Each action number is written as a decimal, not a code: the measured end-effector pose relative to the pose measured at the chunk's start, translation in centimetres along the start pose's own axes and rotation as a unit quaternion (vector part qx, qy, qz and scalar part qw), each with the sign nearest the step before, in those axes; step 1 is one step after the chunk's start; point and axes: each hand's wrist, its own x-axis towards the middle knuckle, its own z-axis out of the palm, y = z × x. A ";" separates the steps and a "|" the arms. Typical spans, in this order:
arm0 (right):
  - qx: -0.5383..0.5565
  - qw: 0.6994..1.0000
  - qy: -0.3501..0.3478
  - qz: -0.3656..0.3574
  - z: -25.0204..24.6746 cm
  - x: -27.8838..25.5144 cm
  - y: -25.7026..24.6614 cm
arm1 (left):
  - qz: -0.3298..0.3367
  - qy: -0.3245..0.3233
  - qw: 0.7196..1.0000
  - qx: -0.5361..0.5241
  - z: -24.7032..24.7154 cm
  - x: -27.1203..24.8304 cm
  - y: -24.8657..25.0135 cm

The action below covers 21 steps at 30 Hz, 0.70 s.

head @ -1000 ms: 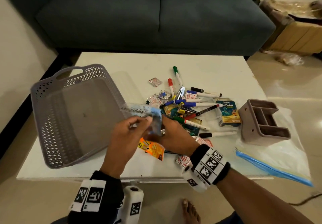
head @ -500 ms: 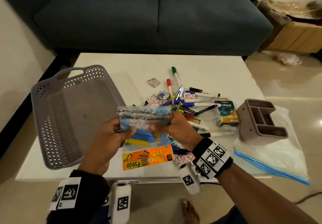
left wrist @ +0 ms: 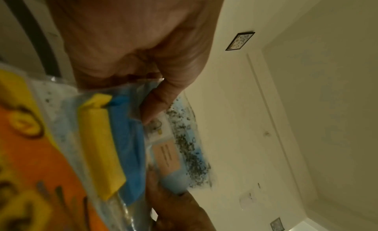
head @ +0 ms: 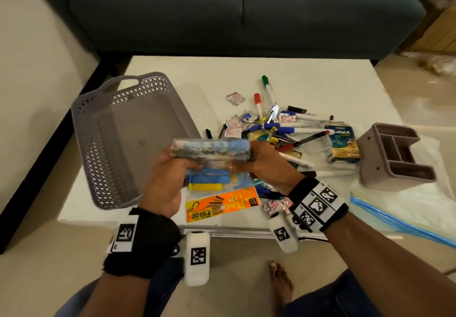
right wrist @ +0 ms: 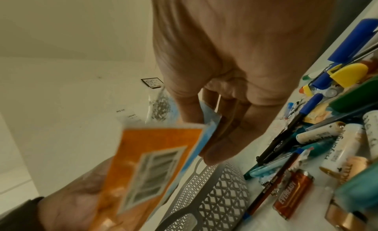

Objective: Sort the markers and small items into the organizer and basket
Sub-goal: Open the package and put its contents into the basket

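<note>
Between both hands (head: 167, 183), crinkly clip packet (head: 212, 168)

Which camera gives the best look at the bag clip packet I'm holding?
The head view: the whole bag clip packet shows, between left hand and right hand. The left wrist view shows its clips close but blurred; the right wrist view shows only its blurred orange card.

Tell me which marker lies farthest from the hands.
The green-capped marker. It lies at the far edge of the pile, beyond the red-capped marker and the blue-capped ones, which are closer to the hands.
</note>
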 end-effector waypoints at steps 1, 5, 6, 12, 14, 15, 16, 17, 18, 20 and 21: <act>-0.016 1.000 -0.011 0.010 0.1 0.3 -0.2 | 0.021 -0.002 1.000 0.001 -0.4 0.0 0.1; -0.180 0.982 0.054 0.029 -3.6 0.0 -0.4 | 0.080 -0.005 0.997 0.007 -0.9 0.7 0.3; -0.280 0.955 0.093 0.035 -5.3 -0.4 0.1 | 0.093 0.028 0.995 0.025 -1.2 1.3 0.1; -0.546 0.832 -0.006 0.099 -7.9 -2.5 3.2 | 0.134 0.127 0.981 -0.059 -3.8 2.3 0.6; -0.558 0.827 0.009 0.073 -7.4 -2.2 3.0 | 0.139 0.152 0.975 -0.089 -5.2 2.0 1.1; -0.563 0.823 0.032 0.067 -7.8 -2.3 2.7 | 0.139 0.159 0.972 -0.100 -5.4 2.1 1.3; -0.567 0.819 0.051 0.069 -8.1 -2.3 2.6 | 0.137 0.164 0.971 -0.110 -5.7 2.0 1.3; -0.572 0.814 0.066 0.078 -8.4 -2.5 2.5 | 0.135 0.166 0.970 -0.115 -5.9 1.9 1.3; -0.576 0.809 0.075 0.086 -8.6 -2.5 2.6 | 0.135 0.167 0.969 -0.119 -6.1 1.8 1.3; -0.574 0.807 0.099 0.098 -9.0 -2.5 2.9 | 0.137 0.166 0.969 -0.120 -6.4 1.8 1.4; -0.571 0.806 0.116 0.101 -9.0 -2.5 2.9 | 0.136 0.165 0.969 -0.120 -6.4 1.8 1.4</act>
